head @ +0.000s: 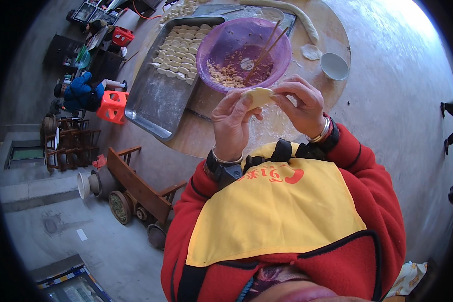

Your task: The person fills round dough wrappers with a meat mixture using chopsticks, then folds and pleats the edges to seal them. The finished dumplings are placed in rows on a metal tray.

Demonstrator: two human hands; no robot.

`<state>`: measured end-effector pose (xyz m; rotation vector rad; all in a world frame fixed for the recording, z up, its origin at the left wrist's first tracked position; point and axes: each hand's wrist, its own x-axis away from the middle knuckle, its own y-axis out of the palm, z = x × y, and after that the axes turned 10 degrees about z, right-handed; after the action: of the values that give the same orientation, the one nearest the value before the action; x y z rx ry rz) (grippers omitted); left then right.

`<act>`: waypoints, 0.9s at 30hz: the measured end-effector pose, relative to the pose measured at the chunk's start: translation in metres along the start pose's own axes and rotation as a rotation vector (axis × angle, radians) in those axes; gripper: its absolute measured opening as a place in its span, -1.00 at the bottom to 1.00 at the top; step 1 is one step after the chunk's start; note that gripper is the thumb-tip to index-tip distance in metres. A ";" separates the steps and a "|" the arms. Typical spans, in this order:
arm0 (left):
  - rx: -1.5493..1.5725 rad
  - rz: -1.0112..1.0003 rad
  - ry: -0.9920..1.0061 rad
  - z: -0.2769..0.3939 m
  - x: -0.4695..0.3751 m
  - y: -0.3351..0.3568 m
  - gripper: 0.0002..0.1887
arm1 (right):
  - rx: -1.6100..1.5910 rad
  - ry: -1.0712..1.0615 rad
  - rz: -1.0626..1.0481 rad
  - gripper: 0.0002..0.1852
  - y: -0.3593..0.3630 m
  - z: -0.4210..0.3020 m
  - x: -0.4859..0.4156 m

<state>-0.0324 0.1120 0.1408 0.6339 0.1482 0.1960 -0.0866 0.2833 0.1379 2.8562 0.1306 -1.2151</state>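
Observation:
A folded dumpling wrapper point(259, 97) of pale dough is held up between my two hands, above the near side of the round wooden table point(202, 134). My left hand point(232, 122) supports it with the thumb laid on its side. My right hand point(302, 104) pinches the opposite end between thumb and fingertips. Whether filling lies inside cannot be seen. Just beyond my hands stands a purple plastic basin point(281, 71) with minced filling point(224, 74) and a pair of chopsticks point(262, 54) leaning in it. Rows of dumplings point(179, 51) lie at the far end of a metal tray point(156, 100).
A white bowl point(334, 66), a flat dough wrapper point(311, 52) and a long dough roll point(304, 20) are at the table's right. Left of the table are a red plastic stool point(113, 107), a seated person in blue point(79, 92) and a wooden bench point(139, 185).

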 end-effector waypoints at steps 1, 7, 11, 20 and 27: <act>0.001 -0.008 -0.004 -0.001 0.000 0.000 -0.79 | 0.037 -0.040 0.005 -0.79 -0.002 -0.001 0.001; -0.012 -0.001 0.006 -0.008 0.000 0.007 -0.80 | -0.394 0.405 0.124 -0.82 0.007 -0.003 0.005; -0.169 -0.001 0.165 -0.013 -0.001 0.009 -0.81 | -0.115 0.221 0.006 -0.82 0.010 0.004 0.006; -0.230 -0.040 0.095 -0.003 0.003 0.003 -0.63 | -0.408 0.499 0.101 -0.82 0.010 0.008 0.011; -0.279 -0.087 0.288 0.000 0.002 -0.003 -0.72 | -0.162 0.344 -0.137 -0.82 0.011 -0.001 -0.002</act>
<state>-0.0299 0.1102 0.1385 0.3180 0.4173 0.2191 -0.0863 0.2726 0.1398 2.9201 0.4196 -0.6785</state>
